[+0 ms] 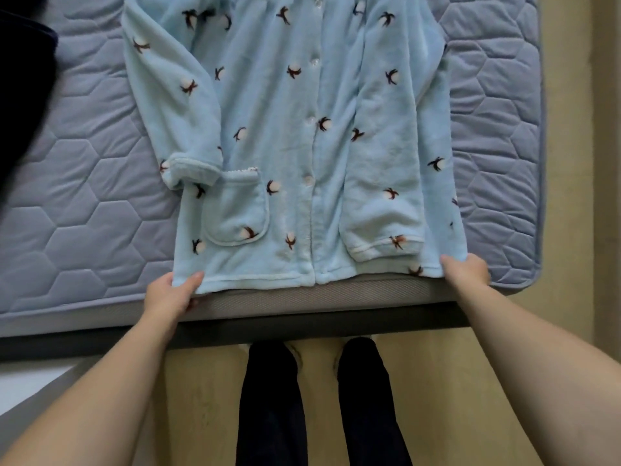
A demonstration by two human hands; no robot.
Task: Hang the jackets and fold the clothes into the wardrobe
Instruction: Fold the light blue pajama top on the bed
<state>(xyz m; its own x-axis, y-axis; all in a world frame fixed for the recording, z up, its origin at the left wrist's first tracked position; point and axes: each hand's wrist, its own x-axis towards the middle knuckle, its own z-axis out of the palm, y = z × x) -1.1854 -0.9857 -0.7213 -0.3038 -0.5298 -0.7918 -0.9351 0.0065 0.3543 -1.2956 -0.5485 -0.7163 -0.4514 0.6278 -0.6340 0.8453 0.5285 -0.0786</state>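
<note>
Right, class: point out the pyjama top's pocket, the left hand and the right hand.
pocket [235, 210]: head view, middle of the patch pocket.
left hand [169, 295]: head view, back of hand.
right hand [465, 269]: head view, knuckles.

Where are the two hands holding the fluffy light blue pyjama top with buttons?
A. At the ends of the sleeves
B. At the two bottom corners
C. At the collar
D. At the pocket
B: the left hand and the right hand each pinch a bottom hem corner of the fluffy light blue pyjama top, which lies flat on the grey quilted mattress.
</note>
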